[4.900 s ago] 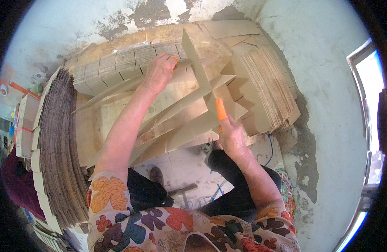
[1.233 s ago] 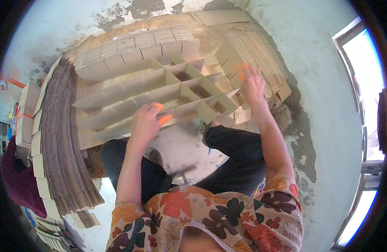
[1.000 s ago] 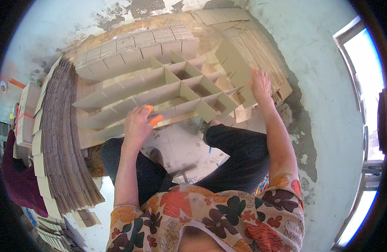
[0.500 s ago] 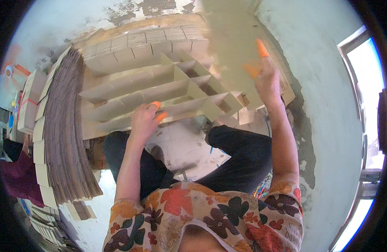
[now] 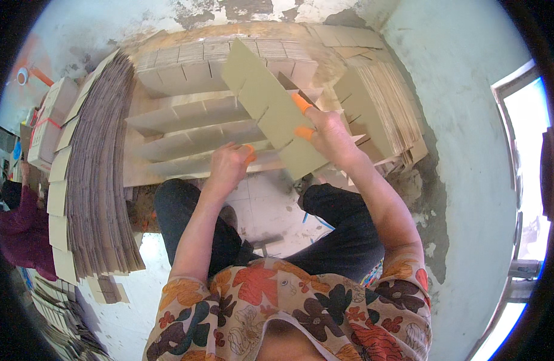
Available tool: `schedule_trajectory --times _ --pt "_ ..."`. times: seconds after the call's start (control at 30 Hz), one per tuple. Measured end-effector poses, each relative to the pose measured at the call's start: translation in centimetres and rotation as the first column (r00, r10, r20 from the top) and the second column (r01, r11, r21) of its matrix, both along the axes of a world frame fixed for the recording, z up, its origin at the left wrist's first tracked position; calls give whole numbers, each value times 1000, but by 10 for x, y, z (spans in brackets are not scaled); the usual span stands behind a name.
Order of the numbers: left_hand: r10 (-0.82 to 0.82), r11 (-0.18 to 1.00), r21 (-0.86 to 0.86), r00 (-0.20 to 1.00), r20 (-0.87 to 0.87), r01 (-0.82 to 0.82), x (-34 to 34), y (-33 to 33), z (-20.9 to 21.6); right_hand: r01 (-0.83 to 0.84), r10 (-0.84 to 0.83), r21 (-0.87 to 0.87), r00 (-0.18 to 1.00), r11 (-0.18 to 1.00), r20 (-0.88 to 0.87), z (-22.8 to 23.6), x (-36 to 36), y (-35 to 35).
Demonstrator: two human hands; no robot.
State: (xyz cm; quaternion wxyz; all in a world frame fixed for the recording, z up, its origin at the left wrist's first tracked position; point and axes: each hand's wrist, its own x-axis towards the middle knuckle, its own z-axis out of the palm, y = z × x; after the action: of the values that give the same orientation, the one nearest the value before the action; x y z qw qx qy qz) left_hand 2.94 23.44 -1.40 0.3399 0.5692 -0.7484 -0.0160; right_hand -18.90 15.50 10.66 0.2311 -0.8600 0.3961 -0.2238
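My right hand (image 5: 335, 137), orange covers on its fingers, grips a slotted cardboard divider strip (image 5: 262, 99). That strip slants over long cardboard strips (image 5: 198, 133) standing on edge in rows on the low table. It hides part of the crossing pieces at their right end. My left hand (image 5: 227, 168), also with an orange finger cover, is closed at the nearest long strip (image 5: 268, 161), its fingertips partly hidden.
Flat slotted strips (image 5: 379, 108) are stacked at the right, and others (image 5: 186, 75) along the back. A tall row of brown cardboard sheets (image 5: 99, 174) stands at the left. Beyond it are a white box (image 5: 51, 123) and another person in a dark red sleeve (image 5: 30, 234).
My right hand has come in from the right with the divider strip, which was blurred at the back right before. My left hand has moved slightly right and its fingers have closed.
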Motion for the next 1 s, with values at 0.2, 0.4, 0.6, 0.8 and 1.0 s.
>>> schedule_trajectory --times 0.2,0.4,0.6,0.8,1.0 --pt "16 998 57 1000 0 -16 -3 -1 3 -111 110 -46 994 993 -18 -13 7 -8" --pt "18 998 54 999 -30 -16 -4 -4 6 -254 268 92 939 963 -216 -41 26 -19" --pt "18 994 111 1000 5 -19 -5 -4 10 -281 174 -79 765 956 -620 -40 44 4" --pt "-6 994 106 1000 -21 8 -6 4 29 120 -202 -460 970 880 -133 -40 -23 -37" --pt "51 999 -20 997 62 -50 12 20 38 534 -745 -520 510 667 -431 -79 -154 -68"
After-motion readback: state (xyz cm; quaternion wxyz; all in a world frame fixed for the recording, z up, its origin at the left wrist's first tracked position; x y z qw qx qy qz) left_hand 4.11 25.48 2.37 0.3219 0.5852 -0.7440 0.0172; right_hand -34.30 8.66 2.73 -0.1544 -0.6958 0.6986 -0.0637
